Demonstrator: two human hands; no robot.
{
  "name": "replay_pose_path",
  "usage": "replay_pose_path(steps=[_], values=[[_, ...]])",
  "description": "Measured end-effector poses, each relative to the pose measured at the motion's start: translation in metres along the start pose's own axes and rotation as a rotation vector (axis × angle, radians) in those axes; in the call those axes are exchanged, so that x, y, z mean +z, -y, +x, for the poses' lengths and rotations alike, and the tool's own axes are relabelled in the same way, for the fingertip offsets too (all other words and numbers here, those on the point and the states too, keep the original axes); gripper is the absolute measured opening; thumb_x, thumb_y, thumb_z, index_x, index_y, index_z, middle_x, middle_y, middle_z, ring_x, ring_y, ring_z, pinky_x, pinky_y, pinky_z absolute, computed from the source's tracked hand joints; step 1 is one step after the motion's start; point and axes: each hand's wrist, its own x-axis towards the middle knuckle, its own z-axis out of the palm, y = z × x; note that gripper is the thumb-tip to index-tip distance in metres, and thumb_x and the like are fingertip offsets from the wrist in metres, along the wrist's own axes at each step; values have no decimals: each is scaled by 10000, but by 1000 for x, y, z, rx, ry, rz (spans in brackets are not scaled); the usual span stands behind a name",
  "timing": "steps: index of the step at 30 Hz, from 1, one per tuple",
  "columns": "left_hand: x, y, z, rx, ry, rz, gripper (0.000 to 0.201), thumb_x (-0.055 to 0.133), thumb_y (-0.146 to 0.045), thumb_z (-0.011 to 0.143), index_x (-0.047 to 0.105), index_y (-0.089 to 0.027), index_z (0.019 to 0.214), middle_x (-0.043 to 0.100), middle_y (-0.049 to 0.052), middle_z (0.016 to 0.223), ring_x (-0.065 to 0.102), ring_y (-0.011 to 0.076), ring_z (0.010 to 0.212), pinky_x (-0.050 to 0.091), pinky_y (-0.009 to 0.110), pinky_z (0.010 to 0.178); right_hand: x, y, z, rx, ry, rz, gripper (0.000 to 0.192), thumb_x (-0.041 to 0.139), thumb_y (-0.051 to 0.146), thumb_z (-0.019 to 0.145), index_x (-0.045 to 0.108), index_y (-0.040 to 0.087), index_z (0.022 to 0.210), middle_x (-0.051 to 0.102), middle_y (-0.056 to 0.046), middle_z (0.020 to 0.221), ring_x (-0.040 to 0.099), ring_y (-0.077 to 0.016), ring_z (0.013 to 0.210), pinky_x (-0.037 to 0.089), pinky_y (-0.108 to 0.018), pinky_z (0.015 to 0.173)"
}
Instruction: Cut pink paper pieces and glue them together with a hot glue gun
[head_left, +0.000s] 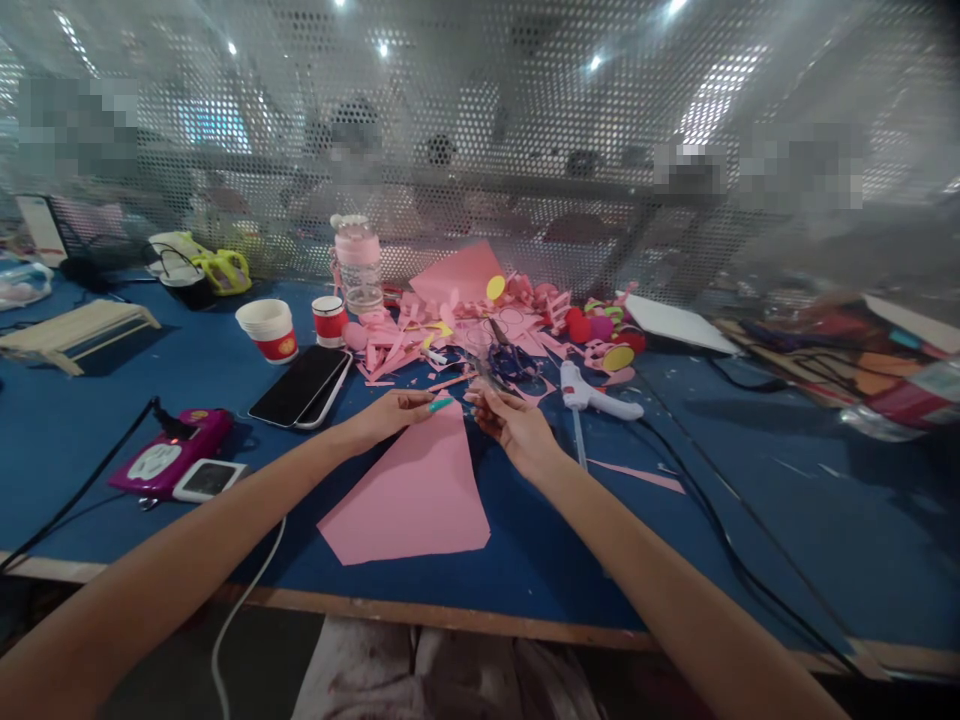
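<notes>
One pink paper sheet (411,490), two hands, two cups, two stacked phones.

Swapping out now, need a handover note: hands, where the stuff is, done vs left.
Left hand: fingertips on the top edge of the pink paper sheet, flat on the blue table.
Right hand: pinching something small; cannot tell what.
Scissors lie just beyond, on the pink scrap pile. Glue gun to the right.
Done: many strips and shapes cut.
Left: this sheet shows no cuts yet.
</notes>
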Motion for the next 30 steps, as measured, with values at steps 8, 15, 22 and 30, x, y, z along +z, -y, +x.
replay_pose_path(steps=[8, 15, 22, 30], values=[[2, 9, 3, -5, -98, -9, 572, 673, -683, 576, 653, -135, 740, 543, -40, 568, 445, 69, 481, 287, 184, 449, 3, 1, -1, 0, -2, -5, 181, 830, 295, 547, 711, 184, 627, 696, 1, 662, 583, -75, 528, 529, -196, 525], [1, -1, -3, 30, 130, -14, 594, 823, -406, 535, 647, -157, 1044, 679, 39, 906, 614, 165, 845, 464, 257, 735, 3, 2, -2, 22, -7, -2, 101, 778, 257, 629, 715, 185, 661, 710, -2, 713, 599, -82, 566, 536, -221, 595], [-4, -1, -4, 17, 193, 121, 589, 830, -267, 551, 617, -142, 1085, 689, 85, 1008, 656, 227, 904, 516, 333, 784, 1, 3, -1, 14, 41, 34, 62, 740, 259, 695, 712, 207, 714, 720, -6, 830, 645, -128, 807, 526, -256, 736], [0, 1, -1, -4, 116, 36, 486, 807, -334, 601, 668, -137, 1023, 721, 75, 932, 680, 211, 834, 527, 327, 782, 5, 1, -6, 90, 231, 83, 37, 721, 222, 708, 715, 188, 721, 730, -16, 813, 652, -124, 705, 521, -241, 694]])
